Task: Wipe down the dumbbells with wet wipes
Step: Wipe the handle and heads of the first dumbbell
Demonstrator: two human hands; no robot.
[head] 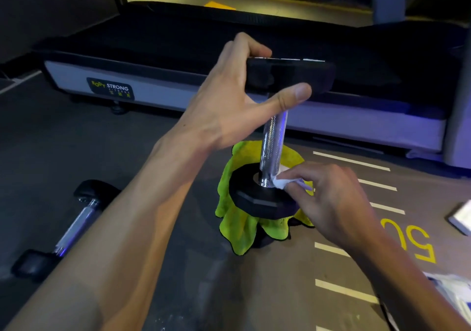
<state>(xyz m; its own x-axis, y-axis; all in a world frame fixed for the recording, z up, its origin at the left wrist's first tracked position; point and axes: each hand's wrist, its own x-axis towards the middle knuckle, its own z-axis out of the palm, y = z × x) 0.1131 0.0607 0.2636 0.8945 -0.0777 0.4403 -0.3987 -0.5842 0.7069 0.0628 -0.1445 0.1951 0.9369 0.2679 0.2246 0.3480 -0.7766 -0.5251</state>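
Observation:
A black dumbbell (272, 142) with a knurled chrome handle stands upright, its lower head resting on a yellow-green cloth (239, 226) that covers something dark on the floor. My left hand (229, 101) grips the dumbbell's upper head from the left, thumb across its front. My right hand (328, 198) pinches a folded white wet wipe (280, 183) and presses it against the foot of the handle, where it meets the lower head. A second dumbbell (74, 226) lies on the floor at the lower left, partly hidden by my left forearm.
A treadmill deck (178, 50) with a grey side rail runs across the back. The floor at the right has white stripes and yellow numerals (410, 241). A white flat object (462, 218) lies at the right edge, a pale packet (453, 292) at the lower right.

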